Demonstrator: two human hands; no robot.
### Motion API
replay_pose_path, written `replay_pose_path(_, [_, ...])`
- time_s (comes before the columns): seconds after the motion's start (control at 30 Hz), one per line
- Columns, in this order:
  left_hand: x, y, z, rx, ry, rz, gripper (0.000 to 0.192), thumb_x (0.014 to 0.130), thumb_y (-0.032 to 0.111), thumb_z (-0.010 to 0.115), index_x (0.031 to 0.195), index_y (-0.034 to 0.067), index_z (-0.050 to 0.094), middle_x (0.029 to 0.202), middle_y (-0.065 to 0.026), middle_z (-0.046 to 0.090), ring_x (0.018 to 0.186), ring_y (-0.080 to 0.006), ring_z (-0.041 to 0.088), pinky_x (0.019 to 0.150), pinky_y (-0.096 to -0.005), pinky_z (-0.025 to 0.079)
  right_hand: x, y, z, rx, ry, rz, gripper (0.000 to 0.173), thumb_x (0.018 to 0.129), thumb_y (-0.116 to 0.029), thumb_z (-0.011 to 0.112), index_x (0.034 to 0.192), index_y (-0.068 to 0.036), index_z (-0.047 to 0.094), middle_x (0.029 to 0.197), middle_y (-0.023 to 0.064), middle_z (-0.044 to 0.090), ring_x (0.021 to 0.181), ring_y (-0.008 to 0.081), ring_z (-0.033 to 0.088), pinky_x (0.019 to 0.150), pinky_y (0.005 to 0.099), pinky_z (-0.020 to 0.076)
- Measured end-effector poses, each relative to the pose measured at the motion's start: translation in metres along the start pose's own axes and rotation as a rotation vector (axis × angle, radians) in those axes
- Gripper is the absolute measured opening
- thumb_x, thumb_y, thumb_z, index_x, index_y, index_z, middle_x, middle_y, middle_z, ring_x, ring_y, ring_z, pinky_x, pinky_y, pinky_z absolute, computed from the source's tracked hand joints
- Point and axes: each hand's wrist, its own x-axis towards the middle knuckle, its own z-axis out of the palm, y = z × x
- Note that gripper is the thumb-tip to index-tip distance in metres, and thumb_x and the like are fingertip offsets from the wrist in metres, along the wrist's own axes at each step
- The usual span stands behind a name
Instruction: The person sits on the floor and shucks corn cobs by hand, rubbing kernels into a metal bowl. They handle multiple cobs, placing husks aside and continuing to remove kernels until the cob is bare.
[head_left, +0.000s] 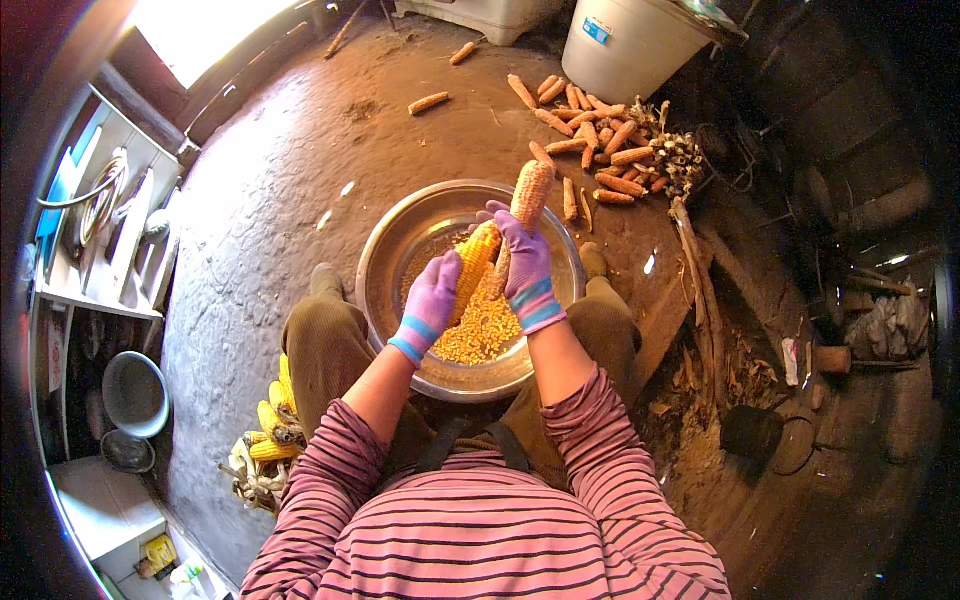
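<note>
My left hand, in a purple knit glove with blue cuff bands, grips a yellow ear of corn with most of its kernels on. A stripped corncob is held in my right hand, gloved alike, its upper end pointing away from me. Below that hand shows a pale cob end; I cannot tell whether it belongs to the same cob. Ear and cob meet or nearly meet over a wide metal basin between my legs. Loose yellow kernels lie in the basin.
Bare cobs are heaped at the far right beside a large white bucket. Unshelled ears with husks lie by my left leg. A shelf and bowls stand left; a long wooden stick lies right.
</note>
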Motion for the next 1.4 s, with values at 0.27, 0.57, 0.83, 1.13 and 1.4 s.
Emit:
replay_pose_path(0.27, [-0.018,0.053,0.005,-0.635,-0.217,-0.756,0.065,0.102,0.062,0.040,0.103,0.003,0.067,0.072,-0.0112,0.066,0.048,-0.0229,0.062,0.041,-0.0363,0.049,0.001,0.023,0.001,-0.273,0.225,-0.350,0.021,0.089,-0.015,0.075,0.103,-0.001,0.068,0.085,0.0037,0.069,0.073,0.0129,0.066,0.067,0.0280,0.0542])
replay_pose_path(0.57, [-0.016,0.043,0.006,0.396,0.028,0.009,0.063,0.102,0.057,0.045,0.129,0.001,0.054,0.107,-0.0340,0.067,0.105,-0.0502,0.064,0.093,-0.0541,0.050,-0.002,0.009,-0.001,-0.016,0.062,0.011,0.028,0.092,-0.013,0.071,0.116,0.000,0.066,0.093,0.0062,0.071,0.077,0.0143,0.068,0.070,0.0277,0.0547])
replay_pose_path(0.83, [-0.008,0.031,-0.007,-0.787,-0.392,-0.812,0.059,0.102,0.060,0.046,0.111,0.005,0.063,0.078,-0.0119,0.068,0.057,-0.0245,0.067,0.047,-0.0364,0.054,0.011,0.029,-0.007,-0.292,0.196,-0.259,0.021,0.089,-0.015,0.074,0.105,-0.002,0.069,0.087,0.0050,0.070,0.072,0.0131,0.066,0.067,0.0276,0.0538])
replay_pose_path(1.13, [-0.007,0.039,0.000,-0.072,-0.111,-0.368,0.062,0.096,0.055,0.060,0.125,0.000,0.060,0.096,-0.0219,0.071,0.083,-0.0296,0.071,0.075,-0.0427,0.056,-0.004,0.003,0.000,-0.009,-0.016,0.058,0.033,0.090,-0.016,0.072,0.119,-0.001,0.067,0.099,0.0059,0.070,0.084,0.0157,0.068,0.075,0.0285,0.0554])
replay_pose_path(1.4, [-0.015,0.042,0.001,-0.813,-0.421,-0.729,0.059,0.102,0.060,0.046,0.108,0.004,0.063,0.072,-0.0116,0.064,0.050,-0.0223,0.062,0.043,-0.0354,0.048,0.005,0.024,-0.007,-0.292,0.215,-0.311,0.023,0.089,-0.019,0.075,0.100,0.000,0.070,0.086,0.0036,0.070,0.077,0.0111,0.065,0.070,0.0284,0.0528])
